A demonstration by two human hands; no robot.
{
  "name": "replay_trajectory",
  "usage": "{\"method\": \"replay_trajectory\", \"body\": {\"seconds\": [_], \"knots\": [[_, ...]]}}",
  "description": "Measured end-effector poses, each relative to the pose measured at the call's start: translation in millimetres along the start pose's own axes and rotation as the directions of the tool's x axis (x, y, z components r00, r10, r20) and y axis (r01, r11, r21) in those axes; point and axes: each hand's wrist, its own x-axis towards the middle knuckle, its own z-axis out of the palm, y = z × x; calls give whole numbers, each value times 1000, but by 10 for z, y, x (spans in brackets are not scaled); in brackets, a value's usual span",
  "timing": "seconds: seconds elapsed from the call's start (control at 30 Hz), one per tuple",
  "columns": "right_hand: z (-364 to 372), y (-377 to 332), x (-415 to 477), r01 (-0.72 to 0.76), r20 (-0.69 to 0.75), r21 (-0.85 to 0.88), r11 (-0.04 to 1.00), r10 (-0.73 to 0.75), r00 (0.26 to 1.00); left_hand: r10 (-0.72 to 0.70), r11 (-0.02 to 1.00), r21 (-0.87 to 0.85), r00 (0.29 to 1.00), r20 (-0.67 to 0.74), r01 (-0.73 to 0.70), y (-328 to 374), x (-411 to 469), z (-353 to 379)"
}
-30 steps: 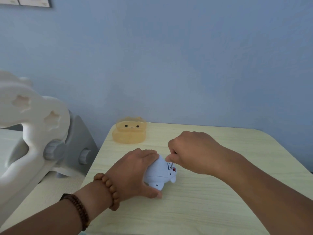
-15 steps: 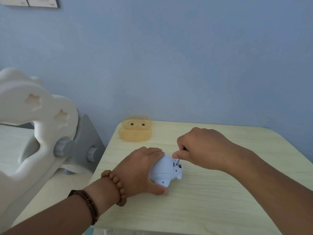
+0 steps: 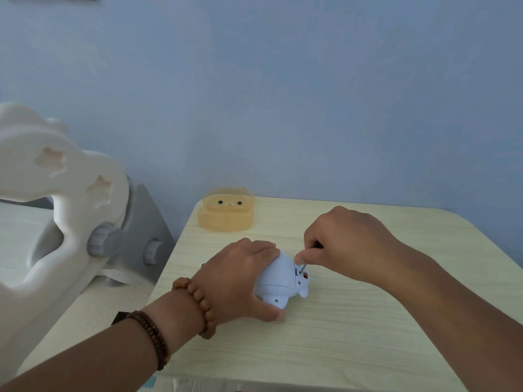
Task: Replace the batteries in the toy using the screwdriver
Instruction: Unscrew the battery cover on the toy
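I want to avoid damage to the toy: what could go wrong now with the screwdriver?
The screwdriver shaft is thin and tilted; it may slip from the toy and scratch it, or poke the left hand gripping the toy close by. The toy rests on the smooth table and could slide under pressure.

screwdriver [image 3: 302, 268]: handle hidden inside the right hand [image 3: 343, 244] (only the thin shaft shows)
toy [image 3: 280, 281]: left part covered by the left hand [image 3: 240, 281]

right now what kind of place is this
Likely a child's room at home: a pale table against a blue wall, a white plastic piece with star cutouts beside it, an orange animal-faced box.
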Motion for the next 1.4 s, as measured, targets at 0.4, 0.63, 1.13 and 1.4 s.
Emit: {"method": "replay_trajectory", "body": {"seconds": [0.4,0.63,1.13,1.4], "knots": [[261,165,-221,-197,-214,139,971,223,951,-18,999,-46,1000,20,19,-32,-20,28],[1014,147,-384,-343,-256,367,865,448,856,-19,999,-49,1000,6,19,-34,-35,34],[1268,92,-352,-327,-369,312,892,431,824,-44,998,-50,998,38,46,-32,-61,20],[957,76,-487,12,-398,622,783,303,866,-64,998,-8,995,77,65,10,-88,-13]]}}
